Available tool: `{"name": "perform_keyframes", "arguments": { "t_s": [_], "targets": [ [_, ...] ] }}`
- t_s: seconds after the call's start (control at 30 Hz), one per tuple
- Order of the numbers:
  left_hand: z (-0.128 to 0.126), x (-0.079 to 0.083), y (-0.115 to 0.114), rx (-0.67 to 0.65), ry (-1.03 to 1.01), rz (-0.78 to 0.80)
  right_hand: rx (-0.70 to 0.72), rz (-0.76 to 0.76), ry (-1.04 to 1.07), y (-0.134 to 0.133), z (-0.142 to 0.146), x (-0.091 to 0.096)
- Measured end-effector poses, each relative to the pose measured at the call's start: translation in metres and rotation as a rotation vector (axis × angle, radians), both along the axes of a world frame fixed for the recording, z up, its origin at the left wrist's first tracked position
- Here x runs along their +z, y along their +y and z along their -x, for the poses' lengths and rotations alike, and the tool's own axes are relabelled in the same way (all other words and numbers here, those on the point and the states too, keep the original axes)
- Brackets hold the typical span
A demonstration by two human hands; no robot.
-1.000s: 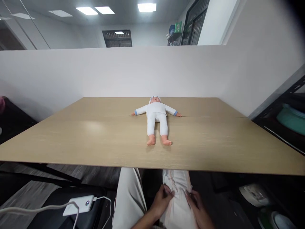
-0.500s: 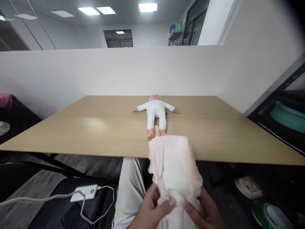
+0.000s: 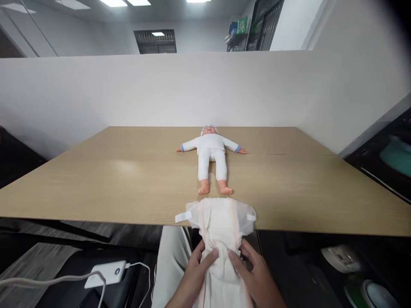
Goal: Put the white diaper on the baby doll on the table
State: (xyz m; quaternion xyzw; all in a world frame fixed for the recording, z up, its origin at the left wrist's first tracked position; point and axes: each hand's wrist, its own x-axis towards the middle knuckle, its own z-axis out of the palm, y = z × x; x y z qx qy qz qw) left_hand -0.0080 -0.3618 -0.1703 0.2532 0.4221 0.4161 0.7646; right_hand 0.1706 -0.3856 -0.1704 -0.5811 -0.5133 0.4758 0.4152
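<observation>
Since half a second ago, the disposable diaper (image 3: 223, 233) has been drawn clear of the feet of the baby doll (image 3: 210, 143) in view, and its far end has been spread. It is grasped at both side edges by the left hand (image 3: 196, 270) and the right hand (image 3: 255, 268), thumbs laid on top, other fingers partly hidden. White padding is flanked by pale peach bands and ruffled edges; translucent side wings (image 3: 245, 212) are splayed, a white fastening tab (image 3: 183, 217) extended at left. Its far end is seen overlapping the near edge of the table (image 3: 96, 188); contact cannot be confirmed. Previously, the wings were tucked out of sight. Beyond, the white-clothed doll is laid face up, arms outstretched.
</observation>
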Motion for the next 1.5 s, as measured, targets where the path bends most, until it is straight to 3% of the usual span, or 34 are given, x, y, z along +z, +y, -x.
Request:
{"name": "perform_keyframes", "arguments": {
  "t_s": [0.1, 0.2, 0.27, 0.33, 0.4, 0.53, 0.63, 0.73, 0.8, 0.9, 0.97, 1.07, 1.17, 1.33, 1.5],
  "targets": [
    [0.000, -0.009, 0.003, 0.002, -0.029, 0.030, -0.048, -0.054, -0.290, -0.003, -0.012, -0.004],
    [0.002, -0.015, 0.004, -0.014, -0.058, 0.080, -0.223, -0.214, -0.565, -0.001, -0.022, -0.008],
    [0.003, -0.019, 0.004, -0.024, -0.071, 0.105, -0.360, -0.340, -0.677, 0.006, -0.022, -0.006],
    [0.004, -0.022, 0.004, -0.032, -0.073, 0.120, -0.371, -0.436, -0.719, 0.020, -0.016, 0.001],
    [0.003, -0.026, 0.003, -0.051, -0.047, 0.107, -0.223, -0.488, -0.740, 0.039, -0.006, 0.010],
    [0.007, -0.034, 0.005, -0.130, 0.108, -0.037, 0.209, -0.478, -0.820, 0.079, 0.013, 0.018],
    [0.029, -0.023, 0.017, -0.342, 0.319, -0.182, 0.358, -0.448, -0.886, 0.099, 0.018, 0.014],
    [0.065, 0.017, 0.042, -0.719, 0.662, -0.453, 0.380, -0.456, -0.912, 0.110, 0.018, 0.010],
    [0.085, 0.051, 0.066, -0.810, 0.820, -0.678, 0.381, -0.468, -0.916, 0.114, 0.018, 0.009],
    [0.095, 0.090, 0.114, -0.707, 0.972, -0.875, 0.379, -0.478, -0.921, 0.117, 0.018, 0.009],
    [0.088, 0.101, 0.153, -0.580, 1.208, -1.103, 0.380, -0.482, -0.925, 0.117, 0.019, 0.009],
    [0.066, 0.099, 0.208, -0.450, 1.577, -1.337, 0.371, -0.491, -0.921, 0.116, 0.019, 0.010],
    [0.039, 0.087, 0.247, -0.534, 1.729, -1.488, 0.370, -0.490, -0.917, 0.116, 0.019, 0.009],
    [0.008, 0.063, 0.271, -0.886, 1.543, -1.862, 0.368, -0.485, -0.909, 0.118, 0.018, 0.008],
    [-0.006, 0.056, 0.283, -0.975, 1.278, -2.024, 0.376, -0.487, -0.902, 0.119, 0.018, 0.009]
  ]
}}
